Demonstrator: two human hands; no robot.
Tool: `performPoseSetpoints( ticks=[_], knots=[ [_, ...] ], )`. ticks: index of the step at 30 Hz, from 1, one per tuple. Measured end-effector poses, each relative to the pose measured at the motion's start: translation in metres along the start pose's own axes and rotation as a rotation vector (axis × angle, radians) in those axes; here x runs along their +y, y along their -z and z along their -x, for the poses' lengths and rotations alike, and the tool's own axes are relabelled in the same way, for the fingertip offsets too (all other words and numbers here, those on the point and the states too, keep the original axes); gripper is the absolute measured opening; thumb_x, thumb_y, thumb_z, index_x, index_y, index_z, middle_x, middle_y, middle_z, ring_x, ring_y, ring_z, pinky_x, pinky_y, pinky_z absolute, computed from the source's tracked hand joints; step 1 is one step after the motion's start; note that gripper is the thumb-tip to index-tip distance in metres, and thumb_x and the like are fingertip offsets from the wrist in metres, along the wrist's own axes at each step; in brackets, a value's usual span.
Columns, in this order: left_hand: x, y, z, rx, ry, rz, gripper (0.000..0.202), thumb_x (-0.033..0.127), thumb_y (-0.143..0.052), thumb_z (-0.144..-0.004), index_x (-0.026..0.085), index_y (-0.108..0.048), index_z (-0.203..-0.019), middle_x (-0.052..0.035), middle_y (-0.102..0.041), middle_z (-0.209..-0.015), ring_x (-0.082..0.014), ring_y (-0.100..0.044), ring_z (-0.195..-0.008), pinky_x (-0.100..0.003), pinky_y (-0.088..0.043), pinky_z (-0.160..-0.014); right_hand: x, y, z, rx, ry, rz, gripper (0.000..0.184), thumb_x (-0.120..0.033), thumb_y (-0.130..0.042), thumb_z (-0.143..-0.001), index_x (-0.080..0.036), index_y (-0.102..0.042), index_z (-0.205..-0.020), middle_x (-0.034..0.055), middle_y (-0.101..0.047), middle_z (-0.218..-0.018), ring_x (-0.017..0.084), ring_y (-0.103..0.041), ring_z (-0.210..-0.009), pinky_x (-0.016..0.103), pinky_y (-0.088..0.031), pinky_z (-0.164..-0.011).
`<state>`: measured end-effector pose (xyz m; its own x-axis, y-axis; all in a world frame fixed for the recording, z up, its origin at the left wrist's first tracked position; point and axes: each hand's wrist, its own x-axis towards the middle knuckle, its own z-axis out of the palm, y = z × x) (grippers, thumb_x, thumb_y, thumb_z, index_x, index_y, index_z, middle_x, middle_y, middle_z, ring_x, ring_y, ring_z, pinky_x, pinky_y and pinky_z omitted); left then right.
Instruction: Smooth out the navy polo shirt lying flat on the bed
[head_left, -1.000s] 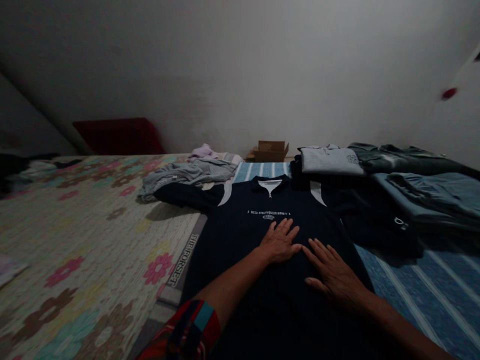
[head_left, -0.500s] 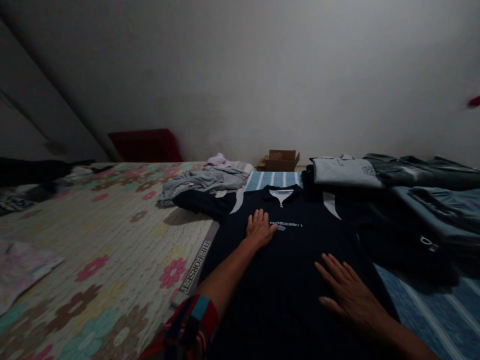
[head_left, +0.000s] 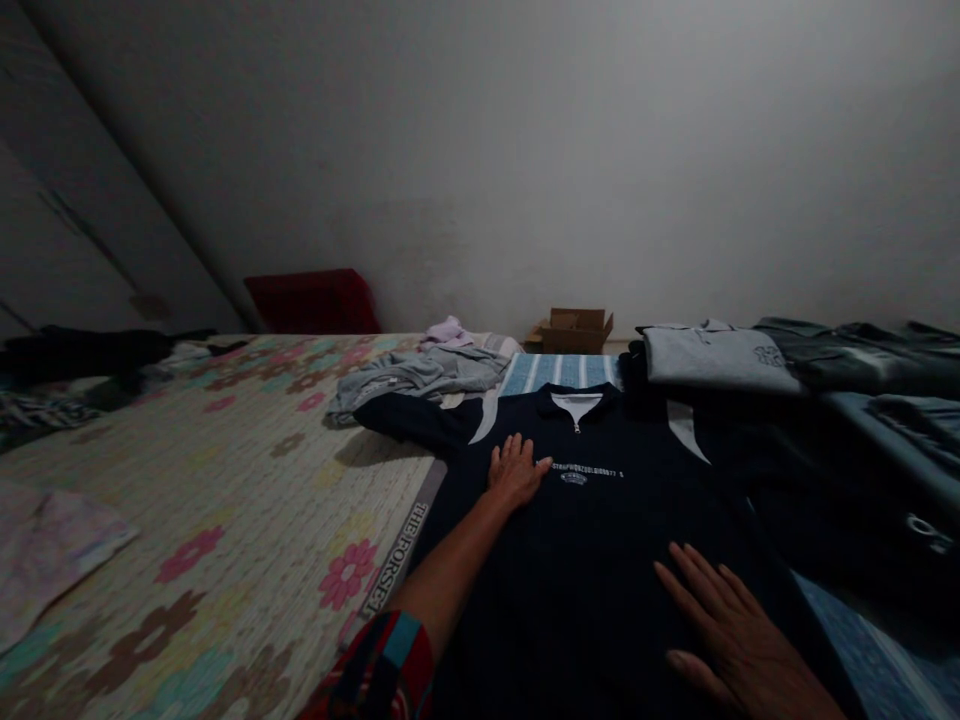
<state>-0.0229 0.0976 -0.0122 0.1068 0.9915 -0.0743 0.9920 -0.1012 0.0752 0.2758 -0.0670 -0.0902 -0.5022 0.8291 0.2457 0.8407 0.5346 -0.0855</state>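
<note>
A dark navy zip-collar shirt (head_left: 592, 540) with pale shoulder panels and small printed lettering on the chest lies spread out face up in front of me. My left hand (head_left: 517, 472) rests flat on its chest, left of the lettering, with fingers stretched out. Lower down on the right, my right hand (head_left: 731, 625) lies on the shirt's front, fingers spread and thumb apart. Neither hand grips anything. The shirt's left-hand sleeve reaches over onto the flowered bedding; its lower part runs out of view.
A crumpled grey garment (head_left: 420, 372) lies beyond the left sleeve on the flowered bedding (head_left: 255, 500). Folded clothes stand at right, among them a grey shirt (head_left: 712, 360) and jeans (head_left: 911, 430). A cardboard box (head_left: 576, 330) sits by the wall. A pinkish cloth (head_left: 52, 550) lies far left.
My right hand has slid a little down and to the right over the shirt. My left hand stays at about the same place on the chest. The view has shifted slightly.
</note>
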Motion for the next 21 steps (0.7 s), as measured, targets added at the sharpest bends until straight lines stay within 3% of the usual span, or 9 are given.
performPoseSetpoints(
  ticks=[6,13,16,19,21],
  knots=[
    [-0.003,0.000,-0.014,0.012,0.005,0.004,0.065,0.053,-0.026,-0.094,0.009,-0.034,-0.141,-0.0178,-0.025,-0.153,-0.0278,-0.018,-0.142,-0.044,-0.020,-0.113,0.003,-0.004,0.000,0.130,0.075,0.065,0.077,-0.061,-0.051,-0.086,-0.031,-0.017,-0.149,0.0103,-0.030,-0.149,0.035,-0.043,-0.127,0.050,-0.047,-0.092],
    [-0.008,0.000,-0.037,0.040,-0.008,-0.015,0.058,0.051,-0.028,-0.095,0.011,-0.040,-0.135,-0.0173,-0.031,-0.151,-0.0271,-0.024,-0.140,-0.043,-0.025,-0.111,0.009,0.002,-0.007,0.204,0.187,0.120,0.086,-0.065,-0.051,-0.084,-0.028,-0.011,-0.150,0.0108,-0.049,-0.137,0.033,-0.055,-0.116,0.044,-0.050,-0.082],
    [-0.013,0.007,-0.049,0.078,-0.016,-0.031,0.043,0.041,-0.032,-0.097,0.015,-0.048,-0.127,-0.0139,-0.038,-0.147,-0.0230,-0.032,-0.137,-0.039,-0.029,-0.109,0.019,-0.009,-0.004,0.205,0.218,0.147,0.081,-0.062,-0.051,-0.085,-0.027,-0.015,-0.150,0.0099,-0.050,-0.136,0.031,-0.056,-0.114,0.041,-0.050,-0.081],
    [-0.020,0.016,-0.065,0.118,-0.002,-0.048,0.031,0.029,-0.037,-0.096,0.018,-0.052,-0.122,-0.0108,-0.044,-0.141,-0.0199,-0.041,-0.130,-0.035,-0.034,-0.106,0.029,-0.025,0.002,0.145,0.184,0.099,0.069,-0.054,-0.049,-0.089,-0.035,-0.018,-0.148,0.0028,-0.046,-0.140,0.029,-0.055,-0.116,0.040,-0.050,-0.083],
    [-0.026,0.024,-0.079,0.134,0.023,-0.058,0.028,0.028,-0.042,-0.096,0.018,-0.054,-0.119,-0.0104,-0.051,-0.133,-0.0210,-0.049,-0.121,-0.039,-0.040,-0.101,0.031,-0.034,0.005,0.115,0.155,0.063,0.066,-0.054,-0.048,-0.089,-0.041,-0.020,-0.147,-0.0008,-0.044,-0.142,0.030,-0.055,-0.116,0.041,-0.050,-0.082]
  ],
)
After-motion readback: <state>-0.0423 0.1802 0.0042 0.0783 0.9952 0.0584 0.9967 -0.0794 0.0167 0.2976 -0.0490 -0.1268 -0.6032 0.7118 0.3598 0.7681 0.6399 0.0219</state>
